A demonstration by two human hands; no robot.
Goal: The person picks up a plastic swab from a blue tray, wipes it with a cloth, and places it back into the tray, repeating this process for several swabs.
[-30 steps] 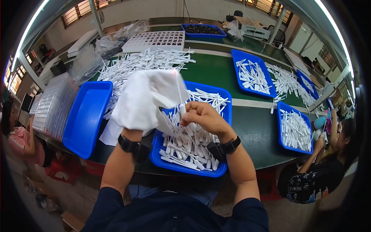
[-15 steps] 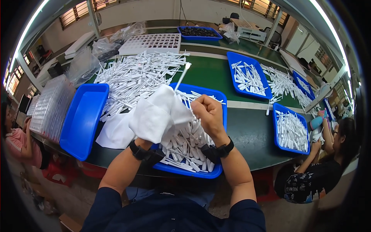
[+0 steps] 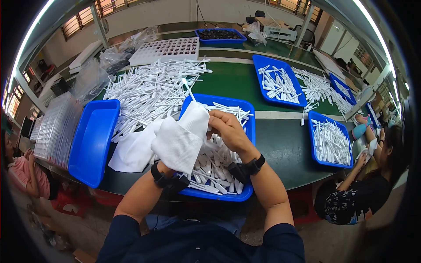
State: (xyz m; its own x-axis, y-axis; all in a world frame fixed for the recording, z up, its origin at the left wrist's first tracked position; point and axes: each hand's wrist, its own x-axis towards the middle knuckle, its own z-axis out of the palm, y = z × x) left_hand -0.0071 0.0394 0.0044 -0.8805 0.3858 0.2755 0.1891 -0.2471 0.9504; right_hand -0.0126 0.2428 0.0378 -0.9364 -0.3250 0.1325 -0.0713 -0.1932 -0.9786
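A white cloth covers my left hand, hiding its fingers, and the hand grips it from below. From the cloth's top sticks a slim white plastic piece with a wider tip, pointing up and away. My right hand is closed, thumb and fingers pinched at the right edge of the cloth. Beneath both hands stands a blue tray filled with similar white plastic pieces. Another white cloth lies flat on the table, left of my left hand.
A big pile of white pieces spreads beyond. At left stand a blue tray and stacked clear plastic trays. Two blue trays of pieces are to the right. A co-worker sits at right, another person at left.
My right hand has moved left from a raised fist to the cloth's edge. The cloth has shifted right and wraps more tightly, and the protruding white piece has moved left and lower.
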